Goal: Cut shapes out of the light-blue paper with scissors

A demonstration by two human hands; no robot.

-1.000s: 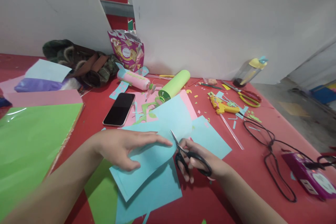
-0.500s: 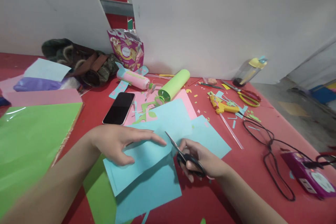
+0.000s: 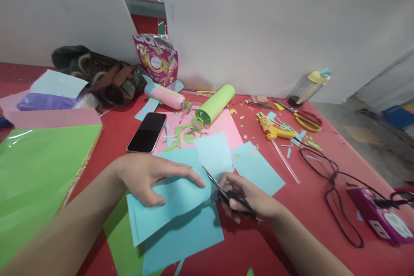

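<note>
Well, on the far left a big green sheet [image 3: 42,172] lies on the red tabletop [image 3: 310,207]. Next is the left hand [image 3: 145,177], spread out on the blue paper and gripping nothing. Just behind it is a phone [image 3: 147,133] with a dark screen. The snack bag [image 3: 157,64] has fat white letters on top, but they are bent and I can't read the word. The pink tube [image 3: 166,96] has pale green marks, too small to read. The blue paper [image 3: 177,200] is in the middle, over other sheets. A pale blue flap [image 3: 213,151] past it has come closer since half a second ago, so more pink paper [image 3: 233,125] shows. The right hand [image 3: 250,196] grasps black scissors [image 3: 223,192]. Their loops are closer together than a second ago, so I think a snip was made. To the right lie a yellow glue gun [image 3: 274,132] and a purple box [image 3: 381,215], its label too blurry.
</note>
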